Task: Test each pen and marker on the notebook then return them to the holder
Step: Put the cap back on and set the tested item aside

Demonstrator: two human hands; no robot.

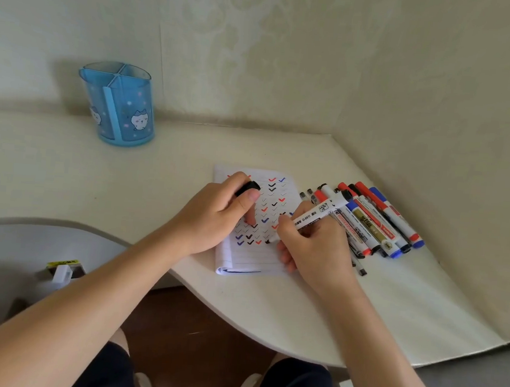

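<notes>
A small lined notebook (251, 258) lies open on the white desk (298, 319), its page covered with red, blue and black check marks. My right hand (313, 246) grips a white marker (319, 213) with a black end, its tip down on the page. My left hand (215, 214) rests on the notebook and holds a black cap (248, 188) between thumb and fingers. Several pens and markers (376, 224) lie in a pile to the right of the notebook. The blue pen holder (118, 106) with cat pictures stands at the back left, with nothing sticking out of it.
The desk's curved front edge runs below my arms. Walls close in behind and on the right. A grey surface (14, 250) at lower left carries a small white and yellow object (64, 270). My knees and feet show over a dark wooden floor (200, 326).
</notes>
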